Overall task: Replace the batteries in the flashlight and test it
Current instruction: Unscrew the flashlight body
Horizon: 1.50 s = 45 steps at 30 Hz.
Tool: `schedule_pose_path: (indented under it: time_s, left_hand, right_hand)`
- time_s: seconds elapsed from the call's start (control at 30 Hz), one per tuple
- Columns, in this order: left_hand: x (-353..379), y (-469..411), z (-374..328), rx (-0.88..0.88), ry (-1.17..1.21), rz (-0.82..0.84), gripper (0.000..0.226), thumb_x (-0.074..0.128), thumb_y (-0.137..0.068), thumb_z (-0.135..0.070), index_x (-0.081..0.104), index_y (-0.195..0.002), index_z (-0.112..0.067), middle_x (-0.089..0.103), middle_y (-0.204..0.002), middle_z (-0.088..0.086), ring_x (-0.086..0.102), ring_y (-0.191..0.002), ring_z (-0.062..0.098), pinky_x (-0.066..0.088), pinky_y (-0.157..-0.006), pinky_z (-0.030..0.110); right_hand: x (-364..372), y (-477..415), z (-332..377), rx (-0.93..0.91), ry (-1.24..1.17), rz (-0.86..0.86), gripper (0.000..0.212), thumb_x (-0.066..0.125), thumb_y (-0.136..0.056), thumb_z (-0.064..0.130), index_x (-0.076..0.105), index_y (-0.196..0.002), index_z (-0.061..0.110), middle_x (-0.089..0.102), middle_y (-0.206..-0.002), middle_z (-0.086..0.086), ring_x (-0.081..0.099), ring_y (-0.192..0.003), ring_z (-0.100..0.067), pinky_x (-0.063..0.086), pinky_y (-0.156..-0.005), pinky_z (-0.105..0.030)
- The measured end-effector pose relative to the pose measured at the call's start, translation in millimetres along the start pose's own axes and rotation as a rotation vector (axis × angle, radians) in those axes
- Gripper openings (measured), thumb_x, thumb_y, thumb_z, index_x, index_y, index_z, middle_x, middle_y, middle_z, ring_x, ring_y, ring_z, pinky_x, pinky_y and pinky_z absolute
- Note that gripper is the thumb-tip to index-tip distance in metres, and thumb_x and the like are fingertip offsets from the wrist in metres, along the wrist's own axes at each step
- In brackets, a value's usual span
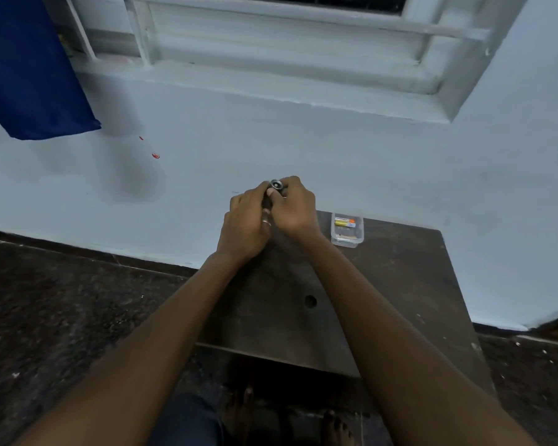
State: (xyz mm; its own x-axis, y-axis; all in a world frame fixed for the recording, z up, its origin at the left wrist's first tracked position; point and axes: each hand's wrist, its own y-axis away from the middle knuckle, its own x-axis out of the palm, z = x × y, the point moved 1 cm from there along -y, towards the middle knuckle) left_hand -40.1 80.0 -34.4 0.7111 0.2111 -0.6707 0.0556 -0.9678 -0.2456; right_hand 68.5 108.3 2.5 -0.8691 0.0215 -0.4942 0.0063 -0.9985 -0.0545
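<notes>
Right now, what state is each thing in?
flashlight: held up in both hands, lens end facing the camera, no beam visible
left hand: closed on the body
right hand: closed on the head end
box: open, on the table
battery: lying in the box

flashlight (269, 197): black, silver rim
batteries (345, 222): yellow and orange
box (347, 235): clear
surface (384, 284): dark brown, mottled
floor (62, 310): dark, speckled
cloth (29, 66): deep blue
wall (303, 149): pale blue
</notes>
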Motion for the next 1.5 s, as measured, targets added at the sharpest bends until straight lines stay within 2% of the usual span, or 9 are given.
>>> schedule_pose_path:
  time_s: [0.13,0.2,0.27,0.43,0.6,0.83,1.1,1.33,1.5]
  left_hand:
    - [7,18,-19,-0.024,0.102,0.015,0.047,0.046,-0.101,-0.027,0.040,-0.147,-0.019,0.048,-0.145,-0.002,0.036,-0.135,0.021,0.031,-0.112,0.039]
    - [13,30,-28,-0.120,0.278,0.043,0.047,0.050,-0.102,-0.026,0.041,-0.147,-0.016,0.047,-0.142,-0.006,0.040,-0.131,0.011,0.033,-0.106,0.024]
    - [23,39,-32,-0.227,0.523,0.083,0.043,0.055,-0.100,-0.023,0.049,-0.141,-0.015,0.057,-0.135,-0.001,0.057,-0.118,0.009,0.046,-0.095,0.017]
    - [48,56,-41,-0.426,0.902,0.107,0.034,0.063,-0.096,-0.015,0.057,-0.128,-0.009,0.069,-0.106,0.007,0.069,-0.086,0.012,0.058,-0.077,0.022]
    - [65,62,-45,-0.460,0.982,0.055,0.027,0.065,-0.094,-0.016,0.064,-0.119,-0.005,0.071,-0.100,0.005,0.070,-0.084,0.004,0.056,-0.076,0.018]
    - [59,55,-49,-0.467,0.978,-0.017,0.027,0.068,-0.093,-0.022,0.068,-0.113,-0.005,0.068,-0.086,0.000,0.065,-0.076,0.001,0.057,-0.077,0.020]
    - [50,54,-47,-0.508,0.927,0.006,0.031,0.063,-0.095,-0.033,0.071,-0.106,-0.005,0.064,-0.087,0.005,0.063,-0.077,0.006,0.058,-0.080,0.023]
    - [52,59,-49,-0.578,0.954,-0.043,0.031,0.063,-0.095,-0.032,0.072,-0.094,-0.002,0.065,-0.083,0.006,0.063,-0.073,0.007,0.059,-0.076,0.024]
    - [46,56,-50,-0.633,0.990,-0.092,0.025,0.067,-0.093,-0.029,0.070,-0.078,-0.008,0.062,-0.073,0.001,0.062,-0.065,0.006,0.059,-0.069,0.022]
  right_hand:
    - [-34,22,-22,0.099,-0.124,-0.135,0.021,0.056,-0.098,0.025,0.064,-0.104,0.006,0.069,-0.086,-0.001,0.065,-0.081,-0.015,0.051,-0.068,-0.029]
    - [-50,35,-36,0.203,-0.351,-0.162,0.024,0.058,-0.099,0.022,0.066,-0.110,0.001,0.074,-0.095,-0.010,0.071,-0.091,-0.020,0.060,-0.082,-0.035]
    - [-63,52,-49,0.289,-0.594,-0.173,0.026,0.056,-0.101,0.015,0.063,-0.117,-0.005,0.071,-0.107,-0.015,0.070,-0.099,-0.018,0.060,-0.087,-0.026]
    - [-77,81,-83,0.355,-0.814,-0.240,0.026,0.053,-0.102,0.011,0.059,-0.123,-0.003,0.068,-0.116,-0.019,0.068,-0.097,-0.016,0.059,-0.086,-0.023]
    - [-80,90,-104,0.355,-0.796,-0.262,0.024,0.054,-0.102,0.012,0.062,-0.120,-0.002,0.073,-0.110,-0.018,0.073,-0.099,-0.020,0.059,-0.085,-0.025]
    - [-82,94,-109,0.306,-0.550,-0.265,0.029,0.058,-0.101,0.031,0.071,-0.095,0.005,0.071,-0.075,-0.006,0.066,-0.066,-0.010,0.058,-0.063,-0.022]
    - [-81,94,-96,0.304,-0.525,-0.257,0.037,0.064,-0.096,0.039,0.070,-0.088,0.003,0.061,-0.064,0.000,0.052,-0.050,-0.001,0.046,-0.049,-0.015]
    - [-81,90,-96,0.236,-0.468,-0.263,0.031,0.066,-0.096,0.033,0.071,-0.083,0.006,0.057,-0.061,0.000,0.048,-0.049,0.001,0.043,-0.050,-0.014]
    - [-86,90,-97,0.171,-0.562,-0.157,0.008,0.068,-0.094,0.016,0.073,-0.097,0.012,0.066,-0.072,0.005,0.057,-0.066,-0.002,0.052,-0.069,-0.020]
